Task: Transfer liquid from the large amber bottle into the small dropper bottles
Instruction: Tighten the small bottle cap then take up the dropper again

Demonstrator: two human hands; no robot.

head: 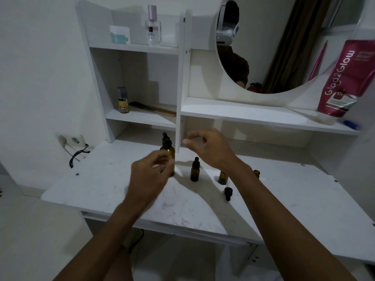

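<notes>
Two bare forearms reach up from the bottom edge over a scuffed white vanity table. The left hand is blurred, with its fingers curled in front of the lower half of the large amber bottle; whether it actually grasps the glass cannot be told. That bottle stands upright near the back of the tabletop, just left of the shelf divider, with its black dropper cap on, and the dark glass hides any liquid level. The right hand hangs above the table, fingers loosely bent, thumb and forefinger apart, holding nothing. Beneath it a small capped dropper bottle stands upright just right of the large one. Further right an uncapped small amber bottle shows partly behind the right forearm, and another small amber bottle peeks out on the arm's far side. A loose black dropper cap lies on the tabletop just in front of the uncapped one. On the shelves sit a clear perfume bottle, a yellow-labelled bottle and a red tube.
</notes>
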